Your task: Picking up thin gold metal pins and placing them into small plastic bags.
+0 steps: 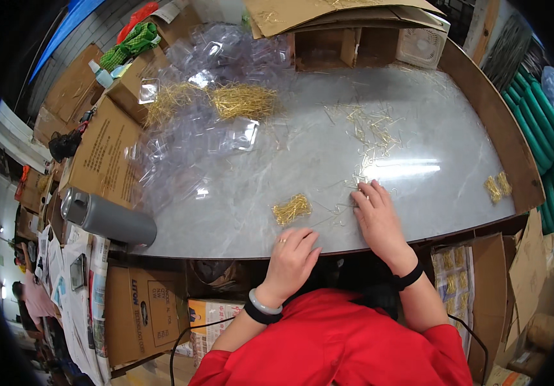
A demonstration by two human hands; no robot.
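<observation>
My left hand [290, 262] is over the near table edge, fingers loosely bent and thumb a little apart, with nothing visible in it. Just beyond its fingertips lies a compact bundle of thin gold-coloured wire hooks [291, 210]. My right hand [378, 219] rests palm down on the tabletop, fingers stretched and slightly spread. Its fingertips touch the near end of a trail of loose wire hooks [375, 132] that runs away toward the back. A few single hooks [338, 213] are scattered between my hands.
Clear plastic blister shells [187, 135] heap up at the left, with a gold hook pile [244, 101] on them. A grey bottle [112, 219] lies at the left edge. Small hook bundles [497, 186] sit by the right wooden rim [496, 116]. A white fan [421, 48] is at the back.
</observation>
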